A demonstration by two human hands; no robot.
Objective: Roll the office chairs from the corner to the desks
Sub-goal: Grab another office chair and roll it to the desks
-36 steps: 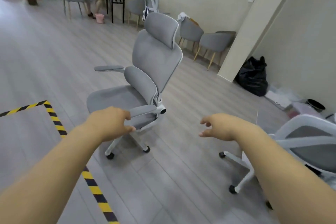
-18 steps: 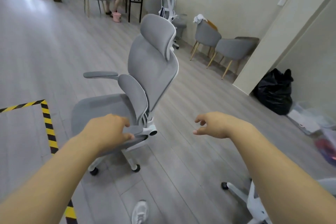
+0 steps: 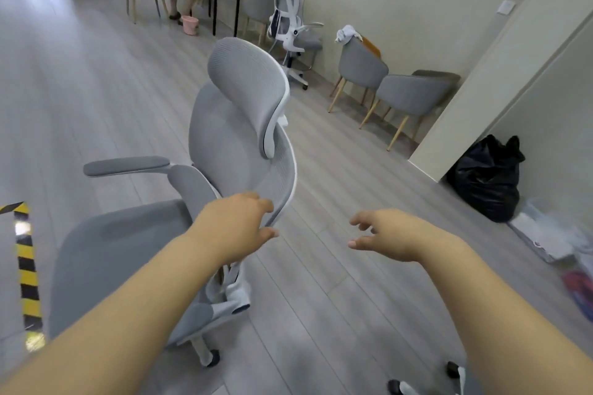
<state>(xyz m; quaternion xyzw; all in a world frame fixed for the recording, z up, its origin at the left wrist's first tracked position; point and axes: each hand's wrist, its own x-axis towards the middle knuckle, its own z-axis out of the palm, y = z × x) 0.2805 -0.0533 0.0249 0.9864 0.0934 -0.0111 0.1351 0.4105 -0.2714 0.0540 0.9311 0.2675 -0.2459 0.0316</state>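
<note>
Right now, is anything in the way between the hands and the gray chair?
No. The left hand is already at the edge of the gray office chair backrest. The right hand hangs open beside it, with only bare floor between.

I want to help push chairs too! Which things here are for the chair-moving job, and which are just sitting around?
For the job:
grey chair, with the left hand on its backrest edge
right hand, open and empty
white chair by the wall

Just sitting around:
black bag
wooden-legged chairs
pink bucket
striped tape
</note>
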